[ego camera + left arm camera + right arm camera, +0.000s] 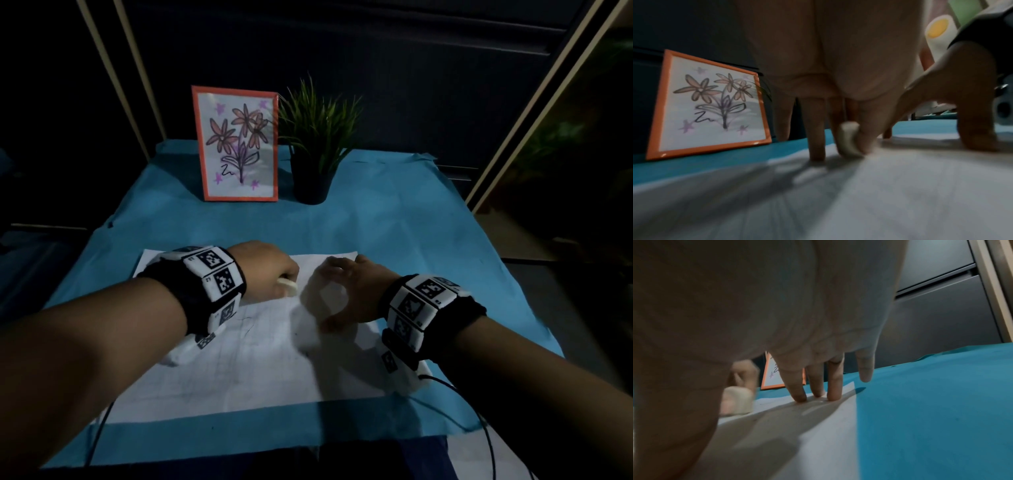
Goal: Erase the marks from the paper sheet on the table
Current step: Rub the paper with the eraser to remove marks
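A: What can't you make out?

B: The eraser (849,141) is smeared by blur in both wrist views, and the left hand (265,270) covers most of it from above.

A: And the paper sheet (260,359)?

B: Its marks are too faint to read. The right hand (346,294) and its shadow cover part of the sheet, and the flower picture (774,378) sits mostly behind the fingers (797,386).

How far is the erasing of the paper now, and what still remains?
In hand: the left hand pinches the eraser against the paper sheet near its far edge, while the right hand presses the sheet down with its fingertips. Left: faint pencil lines still show in the middle of the sheet. How much is already erased cannot be judged.
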Available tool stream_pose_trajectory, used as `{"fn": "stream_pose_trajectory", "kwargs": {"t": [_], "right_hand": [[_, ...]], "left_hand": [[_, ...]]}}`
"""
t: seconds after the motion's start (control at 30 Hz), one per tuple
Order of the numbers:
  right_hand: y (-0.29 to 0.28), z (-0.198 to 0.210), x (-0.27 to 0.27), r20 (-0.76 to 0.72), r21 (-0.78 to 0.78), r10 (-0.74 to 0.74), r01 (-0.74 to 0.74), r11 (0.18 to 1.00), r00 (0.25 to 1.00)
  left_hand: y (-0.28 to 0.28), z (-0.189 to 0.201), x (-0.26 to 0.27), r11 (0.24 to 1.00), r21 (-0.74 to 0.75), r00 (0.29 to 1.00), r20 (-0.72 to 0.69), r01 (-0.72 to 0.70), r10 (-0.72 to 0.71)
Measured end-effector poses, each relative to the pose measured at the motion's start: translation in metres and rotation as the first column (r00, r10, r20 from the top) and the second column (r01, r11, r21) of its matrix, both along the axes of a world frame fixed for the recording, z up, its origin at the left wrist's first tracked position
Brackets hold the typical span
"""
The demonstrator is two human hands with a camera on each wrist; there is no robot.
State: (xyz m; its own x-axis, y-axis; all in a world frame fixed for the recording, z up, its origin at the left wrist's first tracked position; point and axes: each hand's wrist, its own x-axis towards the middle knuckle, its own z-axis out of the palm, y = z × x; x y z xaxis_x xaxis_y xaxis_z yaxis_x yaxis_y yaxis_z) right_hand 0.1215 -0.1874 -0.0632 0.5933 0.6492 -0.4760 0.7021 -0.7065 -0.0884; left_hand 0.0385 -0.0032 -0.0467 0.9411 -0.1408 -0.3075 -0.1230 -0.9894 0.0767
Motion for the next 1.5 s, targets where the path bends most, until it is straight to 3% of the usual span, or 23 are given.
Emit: {"fn": "stream_pose_trajectory", "kwargs": {"t": [0.13,0.3,0.5,0.7,0.87,1.0,1.17,1.33,1.5], "right_hand": [[-0.001,0.006,-0.002,0.019,-0.01,0.033,-0.033,0.999,0.999],[0.003,0.004,-0.002,0.015,0.002,-0.036,0.036,0.999,0.999],[0.005,-0.003,-0.002,0.031,-0.003,-0.062,0.062,0.998,0.998],[0.003,0.005,-0.005,0.045,-0.022,-0.008,0.009,1.0,0.999],[0.005,0.003,-0.003,0.032,-0.022,-0.025,0.026,0.999,0.999],[0.007,0.0,-0.005,0.038,-0.026,-0.054,0.055,0.998,0.998],[0.004,0.003,-0.003,0.053,-0.024,-0.015,0.016,1.0,0.998],[0.005,0.003,-0.006,0.027,-0.018,-0.052,0.052,0.998,0.998],[-0.005,0.021,-0.013,-0.007,0.012,-0.014,0.014,1.0,1.0]], "left_hand": [[-0.002,-0.001,0.009,0.998,0.05,0.992,0.116,-0.047,0.041],[-0.003,0.002,0.003,1.0,0.012,1.0,-0.02,0.009,-0.009],[-0.004,0.0,0.011,0.996,0.088,0.995,0.101,-0.03,0.021],[-0.002,0.004,0.006,0.996,0.067,0.997,-0.051,0.063,-0.059],[-0.005,0.001,0.009,0.997,0.069,0.995,0.102,-0.031,0.024],[-0.005,0.002,0.0,0.999,0.018,0.999,0.004,0.034,-0.034],[-0.006,0.003,0.005,0.998,0.059,0.995,0.092,-0.033,0.027],[-0.007,0.004,0.001,0.999,0.029,0.999,-0.037,0.019,-0.018],[-0.007,0.001,0.0,0.994,-0.042,0.991,0.09,-0.099,0.103]]}}
